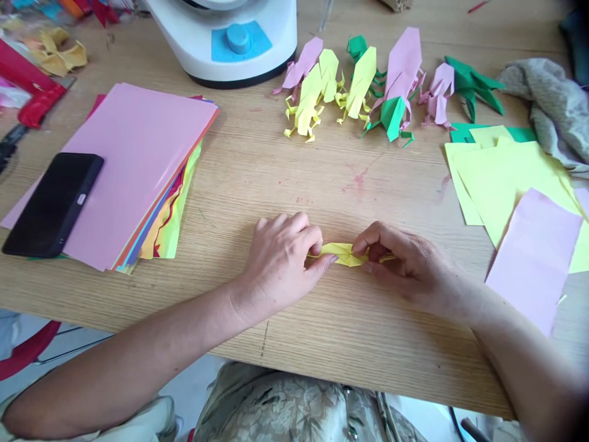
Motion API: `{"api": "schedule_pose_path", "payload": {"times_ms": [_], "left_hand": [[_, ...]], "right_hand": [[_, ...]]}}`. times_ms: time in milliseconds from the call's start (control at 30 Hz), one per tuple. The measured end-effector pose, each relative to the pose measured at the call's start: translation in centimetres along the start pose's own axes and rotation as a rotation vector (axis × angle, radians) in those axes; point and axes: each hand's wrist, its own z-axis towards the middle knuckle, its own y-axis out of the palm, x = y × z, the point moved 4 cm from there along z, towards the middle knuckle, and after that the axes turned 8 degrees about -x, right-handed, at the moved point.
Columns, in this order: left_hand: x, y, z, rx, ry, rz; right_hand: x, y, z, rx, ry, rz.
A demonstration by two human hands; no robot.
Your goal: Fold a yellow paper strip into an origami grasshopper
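Observation:
Between my hands, low over the wooden table, is a narrow piece of folded yellow origami paper [343, 253], with crease lines across its middle. My left hand [288, 261] pinches its left end between thumb and curled fingers. On the other end, my right hand [405, 261] is closed with thumb and fingertips on the paper. Both ends of the piece are partly covered by my fingers. Farther back stand several finished origami figures: a yellow one [308, 104], a large pink one [402, 67] and a green one [392, 118] among them.
A stack of coloured paper [142, 159] lies at left with a black phone [53, 205] on its edge. Behind it stands a white lamp base [239, 40] with a blue knob. Loose yellow sheets [510, 172], a pink sheet [534, 258] and a grey cloth [552, 101] lie at right.

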Motion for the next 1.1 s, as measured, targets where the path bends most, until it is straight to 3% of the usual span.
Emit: {"api": "schedule_pose_path", "payload": {"times_ms": [200, 500, 767, 1100], "left_hand": [[0.1, 0.1, 0.0, 0.001, -0.016, 0.015], [0.2, 0.1, 0.1, -0.003, -0.047, 0.015], [0.0, 0.1, -0.2, -0.017, -0.019, 0.007], [-1.3, -1.0, -1.8, 0.025, 0.102, -0.195]], "right_hand": [[-0.5, 0.0, 0.1, 0.021, -0.054, -0.043], [-0.5, 0.5, -0.5, 0.009, -0.307, -0.188], [-0.7, 1.0, -0.8, 0.023, -0.365, -0.335], [-0.9, 1.5, -0.9, 0.023, -0.38, -0.458]]}}
